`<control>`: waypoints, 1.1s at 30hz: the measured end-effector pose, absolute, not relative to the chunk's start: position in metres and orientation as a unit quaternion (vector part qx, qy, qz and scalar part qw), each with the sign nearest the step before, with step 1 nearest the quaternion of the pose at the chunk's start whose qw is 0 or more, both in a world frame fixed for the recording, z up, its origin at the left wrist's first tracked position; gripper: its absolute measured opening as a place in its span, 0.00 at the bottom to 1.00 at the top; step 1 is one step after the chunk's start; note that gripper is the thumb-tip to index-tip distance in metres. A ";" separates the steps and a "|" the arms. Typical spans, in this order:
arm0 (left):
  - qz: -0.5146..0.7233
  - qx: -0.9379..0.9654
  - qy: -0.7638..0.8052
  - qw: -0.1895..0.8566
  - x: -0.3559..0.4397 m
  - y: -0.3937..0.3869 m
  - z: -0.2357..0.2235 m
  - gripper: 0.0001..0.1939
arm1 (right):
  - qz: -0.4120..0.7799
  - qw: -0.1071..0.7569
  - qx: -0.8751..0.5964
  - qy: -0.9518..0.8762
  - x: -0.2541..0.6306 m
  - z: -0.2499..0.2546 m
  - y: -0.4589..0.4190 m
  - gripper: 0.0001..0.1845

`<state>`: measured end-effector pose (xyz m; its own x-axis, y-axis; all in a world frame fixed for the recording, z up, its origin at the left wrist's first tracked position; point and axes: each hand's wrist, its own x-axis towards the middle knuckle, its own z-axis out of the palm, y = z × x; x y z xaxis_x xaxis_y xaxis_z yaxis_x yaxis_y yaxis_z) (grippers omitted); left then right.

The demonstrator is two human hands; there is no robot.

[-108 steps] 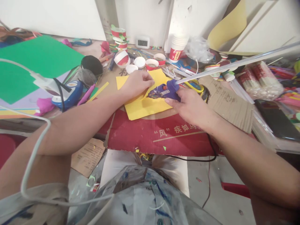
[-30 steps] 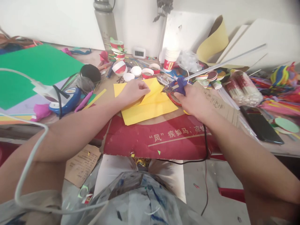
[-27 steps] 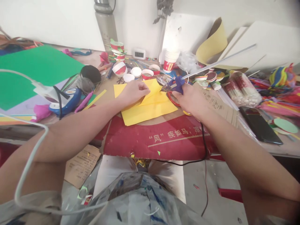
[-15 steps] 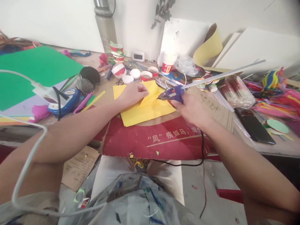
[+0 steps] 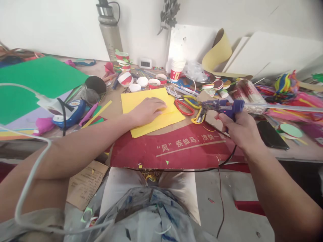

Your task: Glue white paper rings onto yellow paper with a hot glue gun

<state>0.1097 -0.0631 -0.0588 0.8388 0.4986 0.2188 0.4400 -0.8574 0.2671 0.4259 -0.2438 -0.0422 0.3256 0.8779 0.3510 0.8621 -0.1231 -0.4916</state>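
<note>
Change vs 0.5 s ago: glue gun point(image 5: 230, 107) is off the yellow paper point(image 5: 156, 126), now well right of it, nozzle pointing left. Right hand point(image 5: 243, 129) still gripping it, fingers wrapped round the handle. Left hand point(image 5: 148, 111) was up in a loose pinch by a raised fold; now laid down on the paper, fingers extended, not grasping. Fold looks mostly flattened. Paper sits on the red printed cardboard point(image 5: 186, 159), on the counter point(image 5: 300, 153).

Red loop handle point(image 5: 185, 114) and yellow cutter point(image 5: 200, 116), mostly covered before, now in plain view between paper and gun.

Containers: stacked paper cups point(image 5: 176, 74) upright behind the paper, inside not readable. Just left of them, short red-rimmed cup pieces point(image 5: 154, 84) and small white cups point(image 5: 142, 81), contents too blurred to call. Clear packs point(image 5: 248, 92) behind the gun hold red-and-white bundles. Grey bottle point(image 5: 111, 35) upright at back, can't see inside.
</note>
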 end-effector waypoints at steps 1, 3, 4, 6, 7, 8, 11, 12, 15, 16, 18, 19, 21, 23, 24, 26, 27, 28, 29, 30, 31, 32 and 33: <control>0.133 0.956 0.241 0.101 0.110 -0.063 -0.059 0.22 | -0.018 0.304 -0.767 -0.565 0.433 -0.044 -0.248 0.24; 0.115 0.960 0.236 0.098 0.111 -0.062 -0.061 0.25 | -0.092 0.263 -0.784 -0.555 0.445 -0.048 -0.255 0.24; 0.106 0.961 0.235 0.097 0.111 -0.060 -0.062 0.26 | -0.129 0.238 -0.776 -0.569 0.450 -0.049 -0.258 0.24; 0.089 0.963 0.235 0.098 0.111 -0.058 -0.063 0.27 | -0.191 0.181 -0.751 -0.605 0.458 -0.050 -0.263 0.24; 0.080 0.963 0.236 0.100 0.111 -0.056 -0.064 0.28 | -0.215 0.146 -0.743 -0.617 0.461 -0.050 -0.264 0.24; 0.072 0.963 0.238 0.101 0.111 -0.056 -0.064 0.28 | -0.236 0.109 -0.740 -0.620 0.465 -0.051 -0.264 0.25; 0.045 0.963 0.246 0.097 0.112 -0.057 -0.062 0.29 | -0.269 0.018 -0.736 -0.621 0.479 -0.057 -0.258 0.27; 0.035 0.963 0.248 0.095 0.112 -0.058 -0.061 0.29 | -0.266 0.003 -0.730 -0.630 0.486 -0.061 -0.256 0.28; 0.011 0.962 0.257 0.093 0.114 -0.062 -0.057 0.30 | -0.199 -0.010 -0.693 -0.693 0.512 -0.071 -0.248 0.31; 0.005 0.961 0.260 0.095 0.114 -0.063 -0.056 0.30 | -0.173 -0.012 -0.690 -0.703 0.521 -0.072 -0.247 0.32; -0.002 0.959 0.266 0.100 0.115 -0.064 -0.054 0.31 | -0.141 -0.018 -0.695 -0.705 0.532 -0.065 -0.247 0.32; -0.003 0.958 0.266 0.102 0.115 -0.064 -0.054 0.31 | -0.138 -0.015 -0.692 -0.708 0.531 -0.057 -0.248 0.30; 0.000 0.959 0.264 0.108 0.115 -0.065 -0.054 0.30 | -0.151 0.027 -0.650 -0.744 0.512 -0.036 -0.247 0.28; 0.021 0.958 0.261 0.117 0.114 -0.065 -0.054 0.30 | -0.148 0.106 -0.600 -0.779 0.471 -0.016 -0.241 0.31; 0.040 0.956 0.261 0.125 0.114 -0.066 -0.053 0.30 | -0.133 0.134 -0.585 -0.789 0.445 -0.011 -0.234 0.32; 0.086 0.946 0.275 0.148 0.111 -0.066 -0.052 0.31 | -0.084 0.158 -0.554 -0.813 0.391 -0.010 -0.215 0.37; 0.110 0.937 0.292 0.159 0.110 -0.066 -0.052 0.31 | -0.047 0.156 -0.537 -0.828 0.367 -0.015 -0.202 0.40; 0.130 0.926 0.313 0.167 0.109 -0.066 -0.051 0.30 | -0.012 0.157 -0.522 -0.838 0.345 -0.022 -0.188 0.43; 0.145 0.915 0.335 0.170 0.107 -0.066 -0.051 0.30 | 0.017 0.153 -0.516 -0.843 0.328 -0.031 -0.175 0.45; 0.151 0.907 0.356 0.165 0.106 -0.066 -0.051 0.30 | 0.040 0.152 -0.521 -0.839 0.315 -0.040 -0.162 0.47; 0.144 0.903 0.374 0.154 0.105 -0.066 -0.052 0.30 | 0.060 0.144 -0.527 -0.835 0.305 -0.048 -0.150 0.50; 0.125 0.903 0.387 0.139 0.103 -0.066 -0.053 0.31 | 0.076 0.131 -0.533 -0.832 0.298 -0.055 -0.140 0.51; 0.095 0.905 0.396 0.123 0.102 -0.066 -0.054 0.33 | 0.089 0.114 -0.536 -0.832 0.294 -0.060 -0.133 0.53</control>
<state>0.1024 -0.0664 -0.0543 0.6680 0.7404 0.0751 0.6937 -0.6560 0.2973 0.2944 -0.1328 -0.0599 -0.3990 0.9121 0.0945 0.8712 0.4092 -0.2711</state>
